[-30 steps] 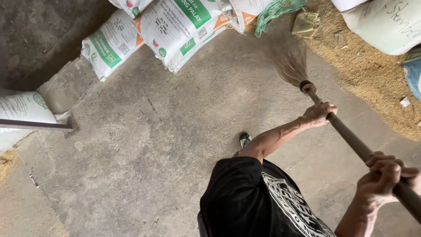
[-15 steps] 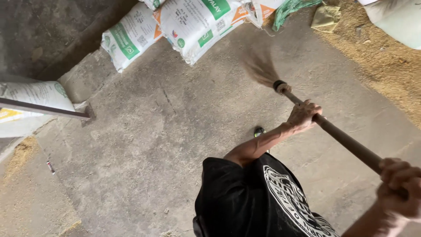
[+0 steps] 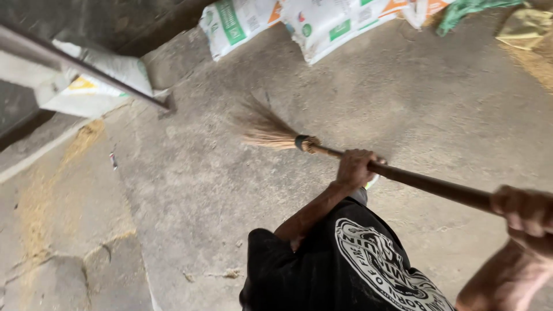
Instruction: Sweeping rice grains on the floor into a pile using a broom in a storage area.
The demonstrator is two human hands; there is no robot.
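A straw broom (image 3: 265, 128) with a long dark wooden handle (image 3: 432, 184) stretches across the concrete floor, its bristles fanned out to the left just above the ground. My left hand (image 3: 356, 167) grips the handle close to the black band at the bristle end. My right hand (image 3: 527, 213) is closed around the handle farther back, at the right edge. My black printed shirt (image 3: 345, 265) fills the bottom middle.
White printed sacks (image 3: 288, 23) lie along the top edge, another sack (image 3: 98, 86) at the left behind a metal bar (image 3: 86, 66). Yellow husk dust (image 3: 538, 63) lies at the top right and along the left floor (image 3: 75, 150). A green cloth (image 3: 466, 8) rests by the sacks.
The broom has swung leftward across the floor, away from the husk pile, and the view has shifted left with it. Both hands keep their hold on the handle.
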